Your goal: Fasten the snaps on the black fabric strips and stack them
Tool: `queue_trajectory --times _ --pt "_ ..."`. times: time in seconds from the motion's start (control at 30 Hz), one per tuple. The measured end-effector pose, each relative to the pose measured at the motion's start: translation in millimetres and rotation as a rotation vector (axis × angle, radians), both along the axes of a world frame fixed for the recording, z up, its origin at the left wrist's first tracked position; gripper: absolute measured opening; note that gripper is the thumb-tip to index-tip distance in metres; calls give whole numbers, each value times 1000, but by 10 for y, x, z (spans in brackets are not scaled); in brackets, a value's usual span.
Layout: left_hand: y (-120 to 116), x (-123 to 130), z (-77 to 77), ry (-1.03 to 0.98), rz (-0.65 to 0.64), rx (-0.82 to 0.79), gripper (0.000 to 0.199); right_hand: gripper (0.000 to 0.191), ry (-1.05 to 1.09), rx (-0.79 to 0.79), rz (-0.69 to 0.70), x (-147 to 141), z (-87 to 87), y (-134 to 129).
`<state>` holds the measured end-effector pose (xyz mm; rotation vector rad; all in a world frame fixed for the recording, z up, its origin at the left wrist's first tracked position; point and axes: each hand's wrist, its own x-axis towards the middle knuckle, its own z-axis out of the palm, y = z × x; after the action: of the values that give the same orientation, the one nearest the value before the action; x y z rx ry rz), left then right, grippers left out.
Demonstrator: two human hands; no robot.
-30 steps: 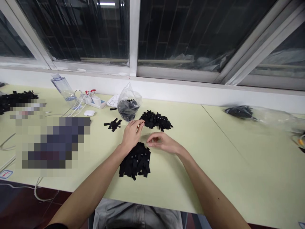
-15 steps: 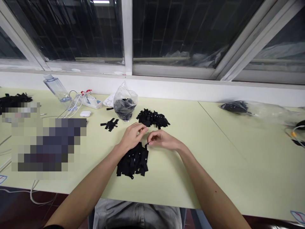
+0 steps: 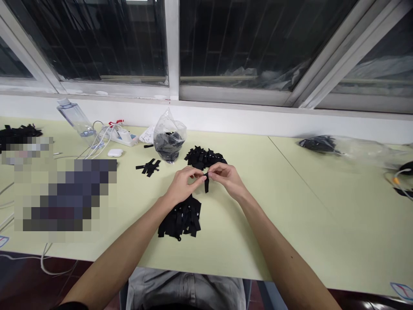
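Note:
A short black strip [image 3: 207, 185] hangs between my two hands, its top end pinched by the fingertips. My left hand [image 3: 186, 184] is closed on it from the left, and my right hand [image 3: 226, 178] is closed on it from the right. Just behind the hands lies a pile of black strips [image 3: 201, 157]. Nearer the table's front edge, partly under my left hand, is another pile of black strips [image 3: 182, 219] with small white marks. A few loose black pieces [image 3: 149, 167] lie to the left.
A clear bag with black pieces [image 3: 169, 146] stands behind the hands. Further left are a white case [image 3: 115, 153], a power strip [image 3: 125, 137], cables and a tilted bottle [image 3: 75, 118]. Another plastic bag [image 3: 355, 148] lies at the back right of the table [image 3: 306, 215].
My right hand has moved up and slightly right, lifting the black strip away from the near pile. My left hand has shifted slightly right and now meets the strip.

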<state>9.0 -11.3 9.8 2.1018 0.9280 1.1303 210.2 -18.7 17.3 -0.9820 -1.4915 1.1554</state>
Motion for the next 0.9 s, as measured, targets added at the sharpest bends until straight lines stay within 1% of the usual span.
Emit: queue_trajectory --times 0.1,0.23,0.4,0.53,0.73,0.9 --pt "10 8 -14 -55 6 -14 18 25 0 19 -3 -15 0 -3" --pt "14 5 -17 -79 9 -34 16 23 10 31 13 -33 -6 -9" --pt "-4 21 -14 -130 2 -98 17 22 10 55 -34 -49 -36 6" --pt "-7 34 -30 -120 -2 -99 20 21 19 76 -67 -62 -51 18" --pt "13 16 -62 -86 22 -86 14 18 -33 114 -74 -78 -54 16" --pt "13 9 -46 -83 7 -101 13 16 -48 123 -95 -75 -69 19"
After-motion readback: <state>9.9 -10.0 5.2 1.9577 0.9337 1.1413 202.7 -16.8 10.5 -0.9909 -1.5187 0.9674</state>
